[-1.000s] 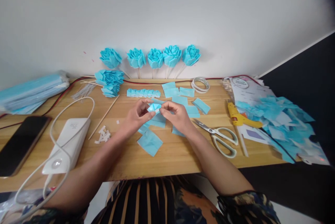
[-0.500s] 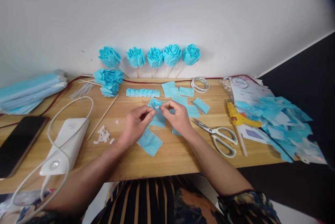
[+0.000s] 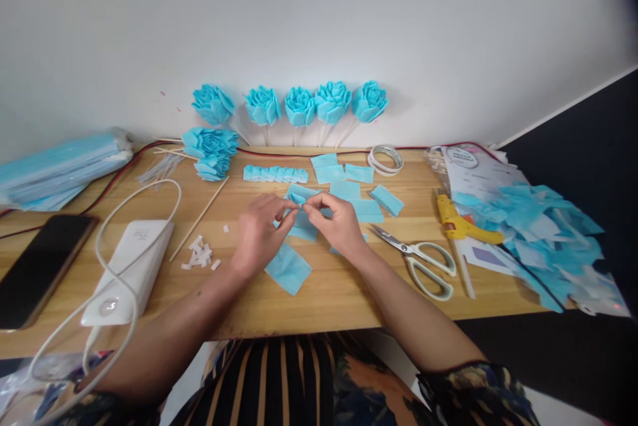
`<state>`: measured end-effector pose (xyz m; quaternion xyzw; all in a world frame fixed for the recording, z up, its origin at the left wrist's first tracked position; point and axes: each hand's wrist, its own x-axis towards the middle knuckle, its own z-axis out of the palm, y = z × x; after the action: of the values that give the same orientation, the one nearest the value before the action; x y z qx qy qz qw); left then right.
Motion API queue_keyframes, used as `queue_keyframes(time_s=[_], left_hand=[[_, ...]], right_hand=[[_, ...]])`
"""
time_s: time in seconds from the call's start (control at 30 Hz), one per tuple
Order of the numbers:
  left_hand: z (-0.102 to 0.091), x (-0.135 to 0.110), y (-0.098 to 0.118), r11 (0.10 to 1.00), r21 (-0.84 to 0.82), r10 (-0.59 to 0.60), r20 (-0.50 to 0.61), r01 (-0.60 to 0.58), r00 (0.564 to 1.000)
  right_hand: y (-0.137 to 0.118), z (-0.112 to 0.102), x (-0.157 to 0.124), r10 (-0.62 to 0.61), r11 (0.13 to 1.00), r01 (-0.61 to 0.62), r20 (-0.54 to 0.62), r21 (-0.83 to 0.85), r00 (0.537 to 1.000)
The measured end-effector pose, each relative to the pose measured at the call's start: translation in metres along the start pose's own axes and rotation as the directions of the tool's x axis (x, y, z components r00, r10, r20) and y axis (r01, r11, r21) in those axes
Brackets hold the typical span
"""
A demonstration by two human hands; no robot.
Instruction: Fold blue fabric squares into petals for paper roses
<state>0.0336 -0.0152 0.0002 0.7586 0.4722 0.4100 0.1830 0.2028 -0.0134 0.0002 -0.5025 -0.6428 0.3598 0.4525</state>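
Note:
Over the middle of the wooden table, my left hand and my right hand meet fingertip to fingertip. Both pinch a small folded piece of light blue paper between thumb and fingers. More blue paper rectangles lie flat under and around my hands. A row of folded blue petals sits just beyond them.
Five blue paper flowers on sticks lean on the wall; two more lie left. Scissors, a yellow glue gun, a tape roll and blue scraps are right. A power bank, phone and mask stack are left.
My hands have lowered a little toward the table and drawn closer, folding the small blue piece tighter between the fingertips. The view shifted slightly.

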Motion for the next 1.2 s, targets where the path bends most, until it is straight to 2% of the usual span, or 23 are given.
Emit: queue_keyframes(time_s=[0.3,0.67,0.87,1.2], left_hand=[[-0.0024,0.001,0.0001,1.0,0.012,-0.005,0.007,0.005,1.0],[0.0007,0.001,-0.0033,0.996,0.045,0.08,-0.064,-0.078,0.995],[0.0016,0.0006,-0.0019,0.995,0.04,0.092,-0.054,-0.09,0.994],[0.0008,0.001,0.001,1.0,-0.017,0.025,-0.02,-0.026,0.999]], right_hand=[[0.0004,-0.0002,-0.0006,-0.016,1.0,0.016,0.015,0.01,1.0],[0.0069,0.0023,-0.0021,-0.226,0.968,0.222,-0.031,-0.116,0.974],[0.0072,0.0019,-0.0023,-0.254,0.956,0.247,-0.022,-0.155,0.967],[0.0056,0.0016,-0.0016,-0.257,0.957,0.253,-0.007,-0.144,0.967]])
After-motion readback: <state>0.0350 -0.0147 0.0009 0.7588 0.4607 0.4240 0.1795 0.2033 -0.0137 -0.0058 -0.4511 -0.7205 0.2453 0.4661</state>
